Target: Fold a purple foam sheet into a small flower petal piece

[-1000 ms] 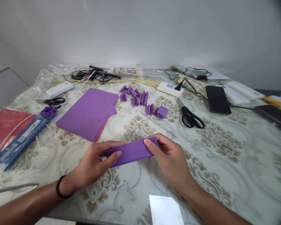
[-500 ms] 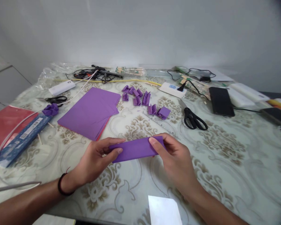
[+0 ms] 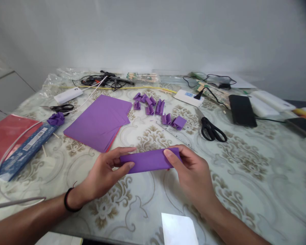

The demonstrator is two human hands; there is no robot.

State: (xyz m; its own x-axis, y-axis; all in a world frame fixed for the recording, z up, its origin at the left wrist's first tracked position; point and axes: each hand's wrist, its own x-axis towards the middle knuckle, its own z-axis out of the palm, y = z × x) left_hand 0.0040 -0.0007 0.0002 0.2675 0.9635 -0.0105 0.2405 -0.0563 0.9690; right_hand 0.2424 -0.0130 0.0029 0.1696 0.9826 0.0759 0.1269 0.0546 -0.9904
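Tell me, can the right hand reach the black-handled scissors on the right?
Probably yes: nothing visible blocks the black-handled scissors, but the right hand holds the folded purple paper.

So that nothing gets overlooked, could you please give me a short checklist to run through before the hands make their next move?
1. Left hand holding the purple paper at its left end: ok.
2. Right hand holding the right end, thumb on the face: ok.
3. Layers lined up on the far side: cannot tell, it is hidden.
4. Stack of purple sheets squared up: not ok, edges are offset.
5. Scissors on the right apart from both hands: ok.
6. Folded purple pieces untouched by either hand: ok.
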